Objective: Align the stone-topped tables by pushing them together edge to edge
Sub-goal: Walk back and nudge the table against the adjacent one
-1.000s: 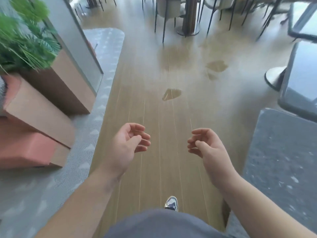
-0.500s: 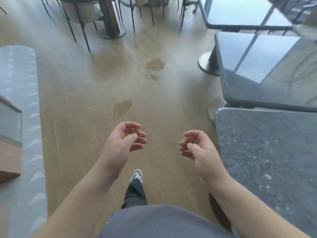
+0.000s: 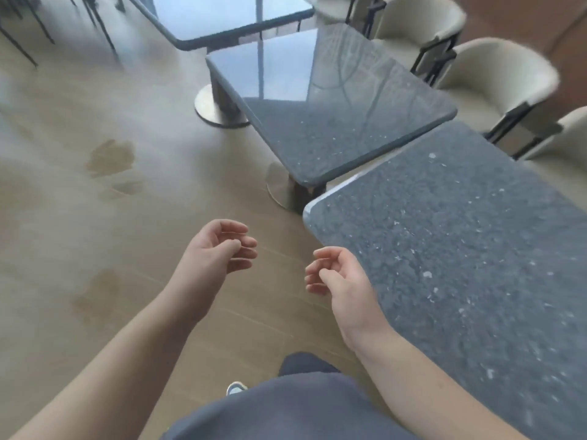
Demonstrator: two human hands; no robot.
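The near table (image 3: 470, 274) is the landmark: dark speckled stone top w/ rounded corners, filling the lower right of the head view. Just beyond its far edge sits the middle table (image 3: 333, 115), same grey stone, glossy w/ window reflections, on a pedestal w/ round metal base discs (image 3: 279, 188). The two tops aren't square to each other; the middle one's near corner looks to overlap or nearly meet the near table's far-left corner, and whether they touch can't be told. A third table (image 3: 222, 17) lies further out past the middle one.

Handling, as a judgement: stone slabs on steel pedestals are prob. heavy, stiff, smooth on top, so palms would slip there. Best hold is likely the slab's side edge, both hands spread apart, pushing low and steady so the base slides on the wood floor (image 3: 95, 217) and doesn't tip. Edges may chip if banged.

Left hand (image 3: 219, 252) hangs over the floor left of the near table, fingers loosely curled, holding nothing. Right hand (image 3: 336, 277) is just beside that table's left edge, likewise loosely curled and empty. Cream chairs (image 3: 495, 77) stand beyond the tables' right side.
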